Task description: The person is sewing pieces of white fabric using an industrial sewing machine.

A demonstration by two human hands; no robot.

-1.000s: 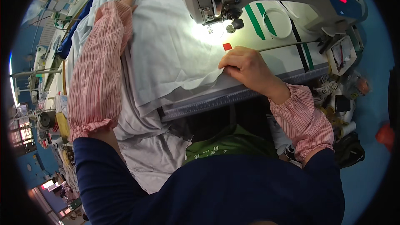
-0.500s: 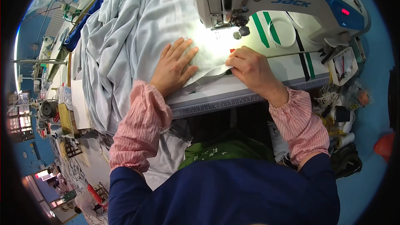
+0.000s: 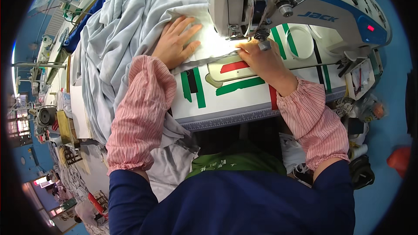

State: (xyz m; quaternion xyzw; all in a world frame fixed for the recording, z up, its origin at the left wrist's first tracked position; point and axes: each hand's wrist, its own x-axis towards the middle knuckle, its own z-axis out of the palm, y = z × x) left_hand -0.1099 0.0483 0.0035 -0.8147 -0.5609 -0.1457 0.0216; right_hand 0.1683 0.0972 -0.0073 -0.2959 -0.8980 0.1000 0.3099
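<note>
Pale grey fabric [image 3: 126, 21] lies in loose folds over the left of the sewing table, its near edge reaching under the head of a sewing machine [image 3: 230, 8]. My left hand [image 3: 176, 41] rests flat on this cloth with its fingers spread. Close to the needle area, my right hand [image 3: 263, 58] pinches the edge of the fabric between thumb and fingers. The fingertips are partly hidden by the presser area and bright lamp glare. Striped pink sleeve covers are on both forearms.
Green, black and red tape strips [image 3: 239, 85] mark the white tabletop. A ruler strip [image 3: 230, 120] runs along its front edge. To the right are a clear ring [image 3: 300, 42], a small tray of tools [image 3: 360, 78] and thread cones [image 3: 359, 150]. More machines stand at far left.
Both hands and the fabric edge have moved away from me, the right hand up to the needle area. Tape strips and the slide plate on the tabletop are now uncovered.
</note>
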